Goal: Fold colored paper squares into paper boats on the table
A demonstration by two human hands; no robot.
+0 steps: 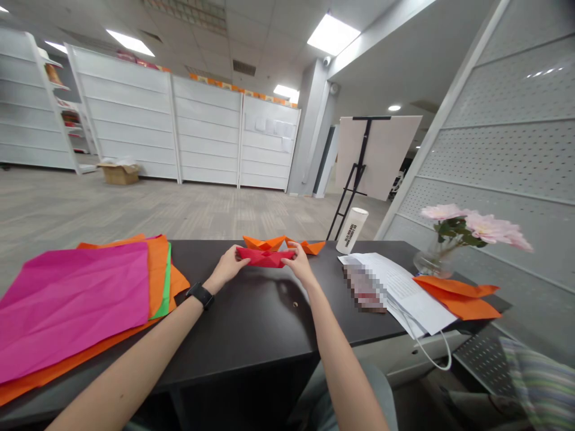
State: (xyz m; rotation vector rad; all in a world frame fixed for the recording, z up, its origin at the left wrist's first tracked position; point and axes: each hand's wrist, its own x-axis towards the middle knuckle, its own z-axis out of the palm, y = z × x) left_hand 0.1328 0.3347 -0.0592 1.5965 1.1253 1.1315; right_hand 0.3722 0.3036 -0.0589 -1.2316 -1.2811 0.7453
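Observation:
A folded red paper boat [266, 258] is held just above the far side of the black table [251, 323]. My left hand [230, 265] pinches its left end and my right hand [299, 264] pinches its right end, both closed on the paper. A black watch sits on my left wrist. Right behind the red boat lie two folded orange paper boats [265, 242] near the table's far edge.
A stack of pink, orange and green paper sheets [76, 299] covers the table's left. White printed papers [399, 287], orange sheets [462, 299], a glass vase of pink flowers [449, 239] and a white cylinder [351, 230] stand on the right. An easel stands beyond.

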